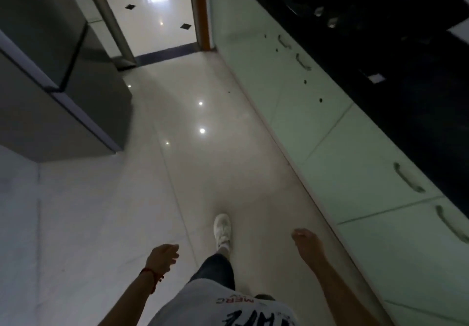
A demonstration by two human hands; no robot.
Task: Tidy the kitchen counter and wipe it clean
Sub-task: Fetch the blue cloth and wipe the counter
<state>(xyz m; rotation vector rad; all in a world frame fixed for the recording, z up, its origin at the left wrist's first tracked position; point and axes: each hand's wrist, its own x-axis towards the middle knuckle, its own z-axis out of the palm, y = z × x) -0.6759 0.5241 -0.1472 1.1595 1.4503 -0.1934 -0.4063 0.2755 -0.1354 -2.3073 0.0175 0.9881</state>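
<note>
Nearest the camera is the person's white shirt [203, 308] with red and black lettering, at the bottom edge of the view. Both arms hang out in front of it. The left hand [162, 256] holds nothing, its fingers loosely curled; a red thread [152, 275] circles that wrist. The right hand [305, 240] is also empty, fingers relaxed and pointing down toward the floor, close to the cupboard fronts but not touching them.

The kitchen counter [406, 76] runs along the right side, a dark, glossy top well above and beyond the right hand. A small pale scrap [376, 78] lies on it, and a dark rounded shape [411, 3] sits at its far end, too dim to identify. Under the counter are pale green cupboard doors [330, 153] with metal handles [408, 177].

Between the arms, a leg in dark trousers ends in a white shoe [222, 229] on the shiny pale floor [203, 173], which reflects small ceiling lights. A grey fridge [50, 71] stands on the left, and an open doorway [157, 13] lies straight ahead.
</note>
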